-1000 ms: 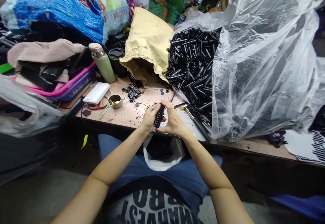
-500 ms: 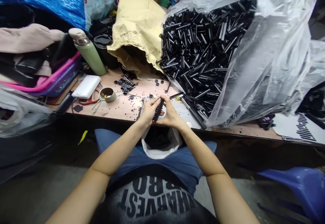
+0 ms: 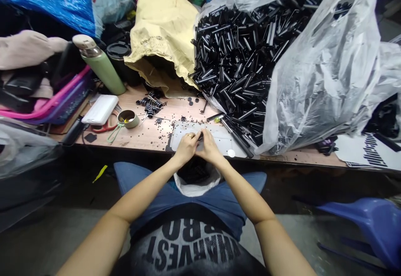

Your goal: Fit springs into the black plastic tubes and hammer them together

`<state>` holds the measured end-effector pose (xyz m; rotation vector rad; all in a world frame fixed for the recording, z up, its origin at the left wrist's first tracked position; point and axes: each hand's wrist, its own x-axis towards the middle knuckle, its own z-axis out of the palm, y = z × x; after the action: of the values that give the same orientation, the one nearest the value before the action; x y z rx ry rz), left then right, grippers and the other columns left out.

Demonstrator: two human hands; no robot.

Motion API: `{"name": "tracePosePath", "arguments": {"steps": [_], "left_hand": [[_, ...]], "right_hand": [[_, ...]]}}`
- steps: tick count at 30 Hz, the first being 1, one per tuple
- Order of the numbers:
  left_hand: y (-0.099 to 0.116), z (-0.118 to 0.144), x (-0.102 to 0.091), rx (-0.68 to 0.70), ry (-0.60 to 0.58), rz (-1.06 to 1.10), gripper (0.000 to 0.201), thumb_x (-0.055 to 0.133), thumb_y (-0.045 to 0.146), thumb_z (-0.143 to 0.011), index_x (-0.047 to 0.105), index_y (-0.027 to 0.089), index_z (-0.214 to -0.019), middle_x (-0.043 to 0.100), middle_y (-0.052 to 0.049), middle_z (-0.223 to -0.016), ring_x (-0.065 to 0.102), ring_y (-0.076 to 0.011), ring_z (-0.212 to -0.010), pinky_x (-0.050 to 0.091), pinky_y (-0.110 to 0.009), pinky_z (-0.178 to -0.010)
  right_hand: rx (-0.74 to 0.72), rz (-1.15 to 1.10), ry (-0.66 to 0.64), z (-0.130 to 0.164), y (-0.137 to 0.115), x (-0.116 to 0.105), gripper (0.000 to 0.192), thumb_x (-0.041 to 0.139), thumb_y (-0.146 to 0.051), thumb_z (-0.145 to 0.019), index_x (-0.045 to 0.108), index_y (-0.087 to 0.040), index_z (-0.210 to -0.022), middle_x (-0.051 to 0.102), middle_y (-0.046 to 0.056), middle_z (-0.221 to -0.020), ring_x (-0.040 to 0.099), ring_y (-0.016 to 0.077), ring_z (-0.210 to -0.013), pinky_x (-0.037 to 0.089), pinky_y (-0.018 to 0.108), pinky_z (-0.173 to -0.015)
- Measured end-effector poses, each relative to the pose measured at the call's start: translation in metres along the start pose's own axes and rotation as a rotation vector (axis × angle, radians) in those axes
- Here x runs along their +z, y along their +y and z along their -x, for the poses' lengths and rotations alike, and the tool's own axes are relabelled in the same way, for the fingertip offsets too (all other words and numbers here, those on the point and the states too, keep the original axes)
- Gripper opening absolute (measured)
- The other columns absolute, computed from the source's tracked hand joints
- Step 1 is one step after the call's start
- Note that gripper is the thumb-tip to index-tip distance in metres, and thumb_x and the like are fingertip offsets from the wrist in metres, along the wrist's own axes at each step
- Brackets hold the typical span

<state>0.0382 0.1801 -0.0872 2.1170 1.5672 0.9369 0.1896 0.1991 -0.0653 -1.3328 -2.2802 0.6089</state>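
My left hand (image 3: pixel 186 147) and my right hand (image 3: pixel 209 146) meet at the front edge of the bench, their fingertips pinched together. A dark sliver of a black plastic piece (image 3: pixel 201 137) shows between them; the fingers hide most of it. Below the hands, an open white bag (image 3: pixel 196 190) with dark parts inside sits between my knees. Under and behind the fingers lies a grey plate (image 3: pixel 216 136), with tiny black bits scattered to its left. A large heap of black plastic pieces (image 3: pixel 238 67) spills from a clear bag just beyond.
On the left stand a green flask (image 3: pixel 105 69), a small metal cup (image 3: pixel 128 118), a white power bank (image 3: pixel 100 109) and a pink basket (image 3: pixel 46 105). A yellow paper sack (image 3: pixel 163 29) lies open behind. The clear plastic bag (image 3: pixel 322 88) covers the right side. A blue chair (image 3: pixel 372 221) stands lower right.
Both hands have come down slightly toward me and closer together. The black piece, long and plainly visible before, is now mostly covered by the fingers. The view has shifted a little.
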Motion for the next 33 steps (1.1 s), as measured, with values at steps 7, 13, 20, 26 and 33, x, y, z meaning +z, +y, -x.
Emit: {"name": "tracePosePath", "arguments": {"steps": [7, 13, 20, 26, 33], "left_hand": [[-0.017, 0.004, -0.012, 0.321, -0.155, -0.37, 0.038, 0.036, 0.015, -0.095, 0.053, 0.013, -0.13, 0.065, -0.016, -0.109, 0.058, -0.0245, -0.096, 0.039, -0.042, -0.085], [-0.021, 0.002, -0.013, 0.262, -0.092, -0.371, 0.043, 0.036, 0.012, -0.094, 0.052, 0.021, -0.132, 0.064, -0.013, -0.117, 0.055, -0.0254, -0.105, 0.031, -0.049, -0.095], [-0.018, 0.001, -0.013, 0.204, -0.088, -0.313, 0.042, 0.036, 0.016, -0.095, 0.053, 0.025, -0.132, 0.064, -0.012, -0.119, 0.054, -0.0264, -0.108, 0.027, -0.052, -0.099], [-0.016, 0.004, -0.012, 0.173, -0.095, -0.312, 0.046, 0.032, 0.011, -0.093, 0.051, 0.024, -0.133, 0.062, -0.012, -0.123, 0.053, -0.0276, -0.114, 0.025, -0.055, -0.101], [0.015, 0.011, 0.014, 0.119, -0.11, -0.372, 0.059, 0.038, 0.033, -0.093, 0.035, -0.001, -0.141, 0.035, -0.026, -0.146, 0.028, -0.0351, -0.139, 0.02, -0.053, -0.111]], "right_hand": [[0.481, 0.697, 0.14, 0.007, 0.056, -0.058, 0.025, 0.044, -0.027, -0.093, 0.057, -0.008, -0.102, 0.056, 0.021, -0.107, 0.047, 0.0336, -0.109, 0.04, 0.047, -0.088], [0.471, 0.613, 0.105, 0.006, 0.049, -0.062, 0.032, 0.031, -0.037, -0.099, 0.052, -0.013, -0.106, 0.063, 0.016, -0.099, 0.058, 0.0266, -0.09, 0.039, 0.033, -0.072], [0.455, 0.277, 0.06, 0.01, 0.021, -0.083, 0.035, 0.025, -0.04, -0.1, 0.051, -0.018, -0.103, 0.067, 0.008, -0.083, 0.064, 0.0227, -0.074, 0.038, 0.029, -0.065], [0.444, 0.074, -0.139, 0.063, -0.015, -0.061, 0.039, 0.02, -0.041, -0.099, 0.051, -0.021, -0.088, 0.058, 0.0, -0.059, 0.059, 0.0178, -0.053, 0.042, 0.027, -0.059], [0.339, -0.112, -0.068, 0.056, -0.05, -0.062, 0.044, 0.015, -0.047, -0.099, 0.05, -0.023, -0.091, 0.058, -0.001, -0.058, 0.061, 0.0161, -0.051, 0.045, 0.026, -0.057]]}}
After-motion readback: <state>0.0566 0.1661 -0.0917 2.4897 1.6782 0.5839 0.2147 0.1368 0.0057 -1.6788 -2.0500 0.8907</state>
